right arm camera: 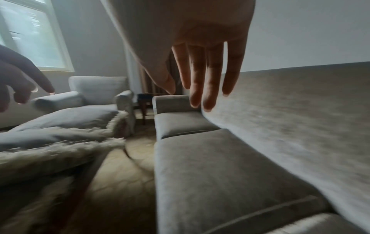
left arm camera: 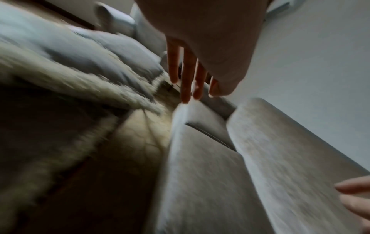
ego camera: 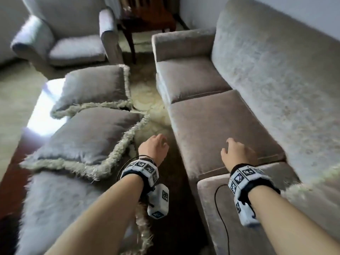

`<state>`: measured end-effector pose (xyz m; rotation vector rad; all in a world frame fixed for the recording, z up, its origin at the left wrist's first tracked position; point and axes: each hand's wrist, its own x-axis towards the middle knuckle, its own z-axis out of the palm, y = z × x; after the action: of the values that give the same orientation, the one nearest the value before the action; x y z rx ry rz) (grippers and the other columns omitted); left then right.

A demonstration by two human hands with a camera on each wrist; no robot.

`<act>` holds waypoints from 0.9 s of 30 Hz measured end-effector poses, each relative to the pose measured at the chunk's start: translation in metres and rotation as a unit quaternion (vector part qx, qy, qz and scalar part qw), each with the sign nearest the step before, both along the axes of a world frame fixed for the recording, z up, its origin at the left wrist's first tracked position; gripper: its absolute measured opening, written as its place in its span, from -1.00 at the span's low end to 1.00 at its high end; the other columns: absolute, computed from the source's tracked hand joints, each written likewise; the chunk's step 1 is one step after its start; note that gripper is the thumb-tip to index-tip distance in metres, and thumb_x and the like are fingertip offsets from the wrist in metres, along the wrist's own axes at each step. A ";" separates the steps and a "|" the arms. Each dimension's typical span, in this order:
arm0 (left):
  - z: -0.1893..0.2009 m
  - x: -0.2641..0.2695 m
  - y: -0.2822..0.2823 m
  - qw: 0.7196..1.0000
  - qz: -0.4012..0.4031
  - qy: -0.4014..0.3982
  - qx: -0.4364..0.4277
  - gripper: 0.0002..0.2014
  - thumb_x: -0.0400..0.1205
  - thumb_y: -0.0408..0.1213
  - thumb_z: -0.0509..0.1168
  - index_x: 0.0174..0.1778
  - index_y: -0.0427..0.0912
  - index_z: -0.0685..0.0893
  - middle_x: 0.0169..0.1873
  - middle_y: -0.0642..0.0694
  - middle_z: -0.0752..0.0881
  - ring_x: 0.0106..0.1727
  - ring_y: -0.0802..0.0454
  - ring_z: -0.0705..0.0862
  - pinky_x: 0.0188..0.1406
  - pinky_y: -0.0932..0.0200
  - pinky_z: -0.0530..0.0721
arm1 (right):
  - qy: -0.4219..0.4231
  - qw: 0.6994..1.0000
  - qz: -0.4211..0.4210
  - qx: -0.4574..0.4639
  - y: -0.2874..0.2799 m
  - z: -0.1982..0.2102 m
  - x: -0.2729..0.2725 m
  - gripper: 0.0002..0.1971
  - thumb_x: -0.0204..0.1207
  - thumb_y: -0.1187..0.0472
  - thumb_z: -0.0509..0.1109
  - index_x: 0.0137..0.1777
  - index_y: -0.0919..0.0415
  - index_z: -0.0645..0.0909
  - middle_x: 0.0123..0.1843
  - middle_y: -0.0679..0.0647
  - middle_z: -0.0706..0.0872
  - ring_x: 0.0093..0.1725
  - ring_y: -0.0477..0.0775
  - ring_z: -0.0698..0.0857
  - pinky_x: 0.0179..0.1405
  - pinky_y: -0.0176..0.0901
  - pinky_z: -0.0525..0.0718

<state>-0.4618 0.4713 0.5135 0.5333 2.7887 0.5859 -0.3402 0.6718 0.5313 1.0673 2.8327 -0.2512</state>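
Note:
A grey sofa (ego camera: 217,122) runs along the right wall, its seat cushions (right arm camera: 220,171) bare. Grey throw pillows with shaggy cream fringe lie in a row on a low table to the left: a far one (ego camera: 95,87), a middle one (ego camera: 86,135) and a near one (ego camera: 58,205). My left hand (ego camera: 156,146) hangs empty over the gap between table and sofa, fingers (left arm camera: 188,79) relaxed and pointing down. My right hand (ego camera: 237,151) hovers empty above the middle seat cushion with fingers (right arm camera: 200,79) loose and spread.
A grey armchair (ego camera: 73,39) stands at the back left, with a dark wooden chair (ego camera: 147,19) between it and the sofa arm. Cream carpet (ego camera: 147,100) shows in the narrow aisle. Another fringed pillow edge (ego camera: 312,183) pokes in at the sofa's near right.

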 end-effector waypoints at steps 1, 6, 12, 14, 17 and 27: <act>-0.003 -0.012 -0.038 0.999 0.030 -0.006 -0.009 -0.73 0.58 -0.17 0.17 0.18 -0.05 0.58 0.16 -0.15 0.66 0.16 -0.19 0.64 0.07 0.05 0.56 | -0.006 0.999 0.031 -0.003 -0.028 -0.005 -0.022 -0.71 0.56 0.13 0.23 0.24 0.15 0.54 0.13 0.21 0.75 0.15 0.24 0.71 0.08 -0.03 0.57; -0.026 -0.041 -0.211 0.987 0.159 -0.022 -0.023 -0.71 0.57 -0.10 0.19 0.19 -0.03 0.56 0.09 -0.14 0.71 0.09 -0.16 0.68 0.05 0.02 0.61 | -0.042 0.982 0.185 -0.009 -0.174 -0.026 -0.105 -0.72 0.60 0.11 0.18 0.27 0.11 0.52 0.18 0.17 0.72 0.19 0.24 0.68 0.11 -0.03 0.56; -0.071 -0.028 -0.341 0.960 0.274 -0.048 0.002 -0.71 0.55 -0.16 0.20 0.20 -0.03 0.55 0.08 -0.12 0.67 0.04 -0.13 0.67 -0.06 0.03 0.66 | -0.080 0.941 0.328 -0.019 -0.319 -0.063 -0.154 -0.70 0.57 0.10 0.19 0.27 0.13 0.46 0.20 0.15 0.69 0.19 0.25 0.68 0.04 -0.01 0.58; -0.085 -0.022 -0.359 0.956 0.287 -0.064 0.000 -0.68 0.55 -0.16 0.19 0.23 -0.02 0.54 0.13 -0.10 0.64 0.05 -0.09 0.66 -0.05 0.02 0.67 | -0.091 0.932 0.348 -0.031 -0.342 -0.075 -0.156 -0.65 0.57 0.09 0.20 0.35 0.08 0.40 0.26 0.14 0.63 0.23 0.23 0.66 0.05 0.01 0.59; -0.108 -0.017 -0.384 0.952 0.288 -0.104 -0.009 -0.63 0.55 -0.15 0.21 0.29 -0.03 0.52 0.23 -0.09 0.59 0.15 -0.07 0.63 0.03 0.01 0.66 | -0.139 0.920 0.366 -0.028 -0.371 -0.095 -0.161 -0.48 0.56 0.06 0.26 0.51 -0.02 0.25 0.35 0.16 0.49 0.31 0.20 0.58 0.12 0.04 0.59; -0.171 -0.006 -0.411 0.960 0.229 -0.154 -0.036 -0.56 0.56 -0.09 0.25 0.37 -0.05 0.44 0.40 -0.03 0.46 0.40 -0.06 0.38 0.33 0.01 0.47 | -0.242 0.908 0.343 -0.009 -0.402 -0.142 -0.156 -0.36 0.59 -0.09 0.22 0.58 0.10 0.08 0.43 0.20 0.35 0.25 0.22 0.62 0.07 0.02 0.61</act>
<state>-0.4676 0.0605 0.3428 -0.2176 2.6163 0.5915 -0.4963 0.2703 0.3895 0.0496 2.5221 0.0510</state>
